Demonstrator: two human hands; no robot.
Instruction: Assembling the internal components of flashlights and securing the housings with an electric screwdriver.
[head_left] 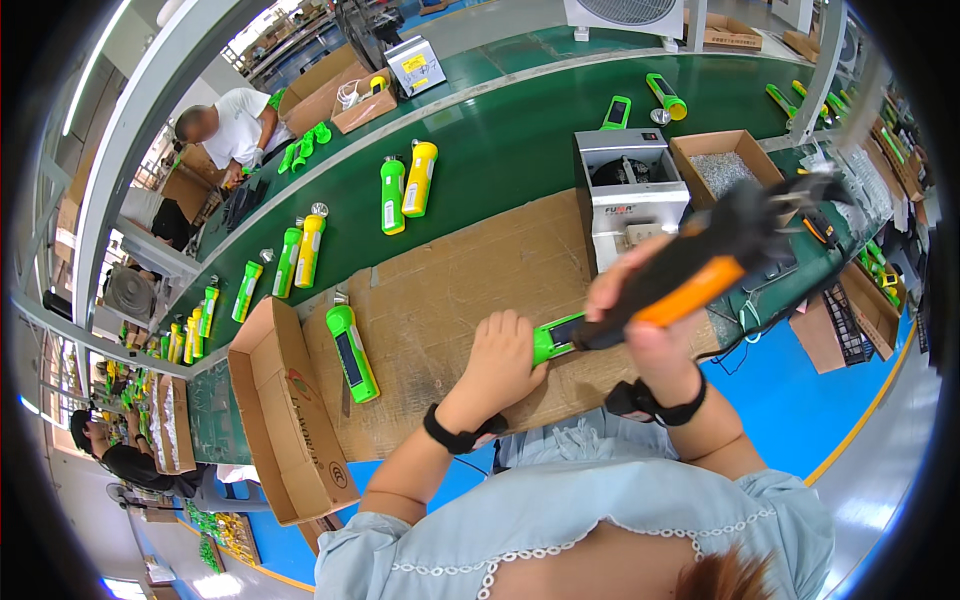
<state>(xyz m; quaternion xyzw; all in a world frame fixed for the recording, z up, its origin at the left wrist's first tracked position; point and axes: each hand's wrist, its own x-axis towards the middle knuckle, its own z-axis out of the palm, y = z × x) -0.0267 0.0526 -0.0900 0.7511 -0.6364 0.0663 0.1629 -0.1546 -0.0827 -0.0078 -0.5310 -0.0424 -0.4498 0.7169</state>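
Observation:
My left hand (500, 362) lies on the cardboard sheet (470, 260), its fingers closed over one end of a green flashlight (548, 341) with a dark panel. Much of that flashlight is hidden by my hand and the tool. In my right hand (662, 362) is a black and orange power screwdriver (690, 275), its upper part blurred close to the camera. Its narrow end points down at the flashlight's panel; I cannot tell whether it touches. Another green flashlight (352, 355), with a dark panel and a silvery head piece, rests to the left of my left hand.
An open carton (290, 420) stands at the left. Beyond my right hand are a grey metal machine (632, 190) and a box of small parts (725, 165). Green and yellow flashlights (420, 180) line the green belt (480, 120). A co-worker (240, 125) sits across at the far left.

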